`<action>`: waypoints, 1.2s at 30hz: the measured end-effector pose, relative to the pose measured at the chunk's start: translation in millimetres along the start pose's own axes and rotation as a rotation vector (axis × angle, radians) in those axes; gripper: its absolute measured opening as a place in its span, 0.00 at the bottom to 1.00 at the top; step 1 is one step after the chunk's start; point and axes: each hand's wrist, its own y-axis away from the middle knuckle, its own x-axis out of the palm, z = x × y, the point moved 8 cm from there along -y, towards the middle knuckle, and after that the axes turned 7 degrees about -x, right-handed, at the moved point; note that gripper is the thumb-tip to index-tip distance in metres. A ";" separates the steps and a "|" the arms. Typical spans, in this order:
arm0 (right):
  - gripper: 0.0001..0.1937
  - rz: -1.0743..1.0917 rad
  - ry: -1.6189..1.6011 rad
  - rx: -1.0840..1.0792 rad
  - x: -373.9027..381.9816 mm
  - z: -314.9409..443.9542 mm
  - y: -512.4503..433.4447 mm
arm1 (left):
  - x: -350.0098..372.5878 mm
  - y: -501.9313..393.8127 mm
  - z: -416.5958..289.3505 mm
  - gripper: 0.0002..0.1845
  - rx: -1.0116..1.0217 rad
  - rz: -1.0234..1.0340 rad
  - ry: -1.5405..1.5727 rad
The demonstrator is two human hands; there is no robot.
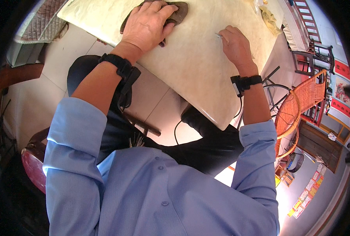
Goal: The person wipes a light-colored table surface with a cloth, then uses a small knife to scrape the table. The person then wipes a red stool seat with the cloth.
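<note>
On the pale marble-look tabletop [204,67], my left hand [147,26] lies over a dark brown piece, perhaps cloth or leather [179,13], with its fingers spread across it. Part of the brown piece is hidden beneath the palm. My right hand [236,44], farther right above the same table, pinches a small, thin, light-coloured object [218,35] between thumb and fingers; it is too small to identify. A gap of bare tabletop separates the two hands. Both wrists wear black straps with small devices.
A yellowish crumpled cloth [269,20] rests at the table's right edge. The table corner [223,125] points toward my lap. A woven wicker chair [304,100] stands at the right, and a quilted cover [45,22] hangs at the upper left. A cable runs below my right wrist.
</note>
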 end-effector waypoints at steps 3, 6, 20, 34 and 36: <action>0.06 0.010 0.013 0.010 2.3 0.5 1.2 | 0.4 -1.6 0.0 0.23 -0.009 0.017 -0.010; 0.06 0.061 0.009 0.004 3.7 1.5 4.9 | 2.2 -2.9 1.9 0.23 -0.018 0.021 -0.013; 0.06 0.142 0.071 0.178 -10.9 -0.3 16.7 | 19.7 3.4 14.3 0.25 0.009 -0.055 -0.136; 0.06 0.215 0.008 0.257 8.3 -0.8 17.2 | 21.0 2.3 14.9 0.26 -0.012 -0.025 -0.100; 0.06 0.207 -0.019 0.251 10.6 -3.1 17.3 | 19.5 2.2 14.2 0.26 -0.006 -0.033 -0.104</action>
